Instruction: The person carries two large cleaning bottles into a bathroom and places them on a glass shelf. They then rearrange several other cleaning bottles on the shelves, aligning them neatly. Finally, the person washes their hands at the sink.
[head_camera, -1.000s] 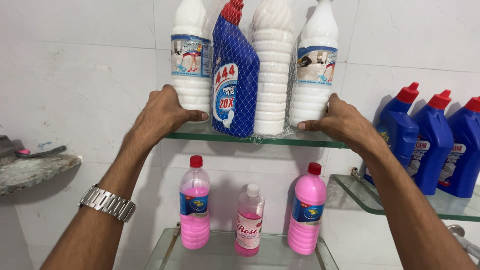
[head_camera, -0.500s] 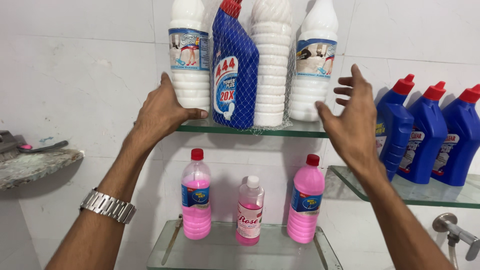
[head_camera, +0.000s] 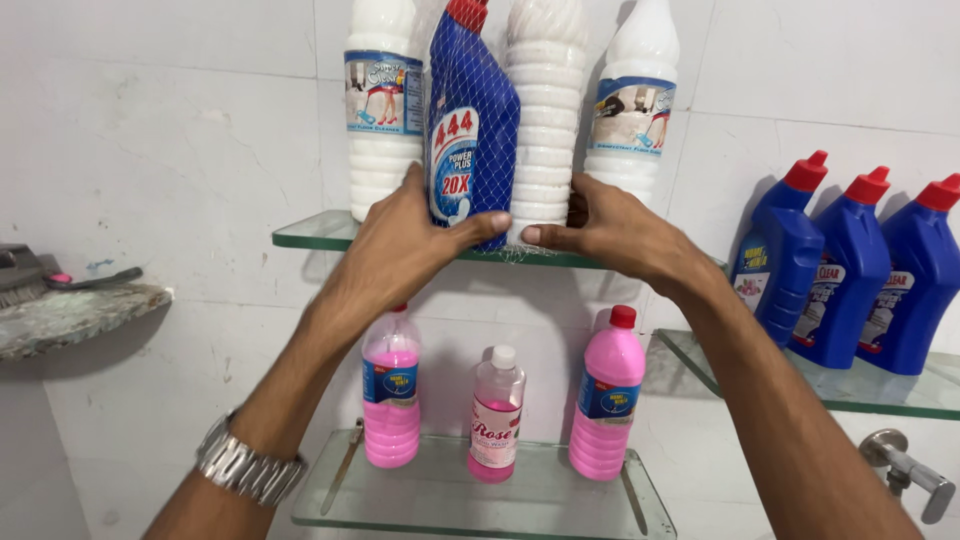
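Both hands clasp the netted pair of bottles on the upper glass shelf (head_camera: 310, 232). The left hand (head_camera: 405, 245) curls around the blue bottle (head_camera: 470, 120); the right hand (head_camera: 610, 230) curls around the ribbed white bottle (head_camera: 545, 130), thumbs almost meeting in front. Gripping low, beneath the mesh net (head_camera: 500, 170), should keep both bottles upright and off the white bottles beside each hand.
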